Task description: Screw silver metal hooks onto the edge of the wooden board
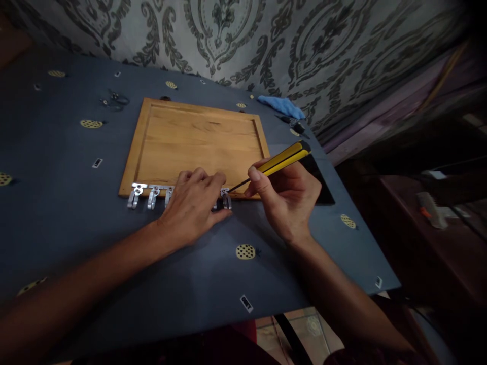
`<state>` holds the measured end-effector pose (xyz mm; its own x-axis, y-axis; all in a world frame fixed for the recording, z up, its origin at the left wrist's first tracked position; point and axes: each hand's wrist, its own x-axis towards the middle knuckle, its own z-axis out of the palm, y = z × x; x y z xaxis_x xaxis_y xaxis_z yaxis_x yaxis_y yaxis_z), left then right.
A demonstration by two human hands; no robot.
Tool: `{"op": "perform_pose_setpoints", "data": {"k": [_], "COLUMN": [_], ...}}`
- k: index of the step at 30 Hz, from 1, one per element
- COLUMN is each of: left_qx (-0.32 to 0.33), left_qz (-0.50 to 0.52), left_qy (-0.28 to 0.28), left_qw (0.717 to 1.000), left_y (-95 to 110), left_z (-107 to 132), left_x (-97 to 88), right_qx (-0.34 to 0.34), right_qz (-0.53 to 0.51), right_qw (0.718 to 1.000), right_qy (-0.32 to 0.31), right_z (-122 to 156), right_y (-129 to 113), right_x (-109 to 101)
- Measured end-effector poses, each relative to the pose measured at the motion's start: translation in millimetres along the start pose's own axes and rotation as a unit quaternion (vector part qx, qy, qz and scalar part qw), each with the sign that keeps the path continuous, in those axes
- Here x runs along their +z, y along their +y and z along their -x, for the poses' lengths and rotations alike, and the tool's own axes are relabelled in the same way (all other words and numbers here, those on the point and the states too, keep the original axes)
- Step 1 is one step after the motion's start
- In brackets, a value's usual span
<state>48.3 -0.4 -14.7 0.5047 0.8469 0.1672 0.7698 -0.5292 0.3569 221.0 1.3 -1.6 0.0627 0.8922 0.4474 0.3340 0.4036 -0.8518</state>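
Note:
A wooden framed board (201, 137) lies on the table with a metal hook rail (154, 195) along its near edge. My left hand (192, 203) lies over the middle of the rail, fingers on the board and thumb beneath the edge beside the end hook, gripping rail and board edge together. In my right hand (287, 197) is a yellow and black screwdriver (283, 159), tilted, its thin shaft pointing down to the left. The tip is at the rail's right end, by the last hook; whether it sits in a screw is too small to tell.
A blue cloth (281, 106) and a dark tool (294, 125) lie near the table's far right edge. Farther left are some small dark items (114, 100). A flat black sheet (319, 185) lies right of the board. A patterned curtain (228, 35) hangs behind the table (76, 203).

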Motion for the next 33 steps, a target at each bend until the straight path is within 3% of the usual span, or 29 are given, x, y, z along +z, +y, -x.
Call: {"op": "perform_pose_setpoints", "data": {"k": [15, 23, 33], "left_qx": [0.003, 0.001, -0.001], "left_qz": [-0.003, -0.005, -0.001], "left_qy": [0.003, 0.008, 0.005], "left_qw": [1.0, 1.0, 1.0], "left_y": [-0.9, -0.9, -1.1], "left_z": [-0.6, -0.1, -0.2], "left_x": [0.3, 1.2, 0.9], "right_qx": [0.002, 0.054, 0.047], "right_qz": [0.02, -0.054, -0.043], "right_qw": [0.999, 0.991, 0.988], "right_qy": [-0.028, -0.112, -0.141], "right_z": [-0.5, -5.7, -13.0], "right_y": [4.6, 0.4, -2.7], "right_x": [-0.1, -6.2, -14.1]}}
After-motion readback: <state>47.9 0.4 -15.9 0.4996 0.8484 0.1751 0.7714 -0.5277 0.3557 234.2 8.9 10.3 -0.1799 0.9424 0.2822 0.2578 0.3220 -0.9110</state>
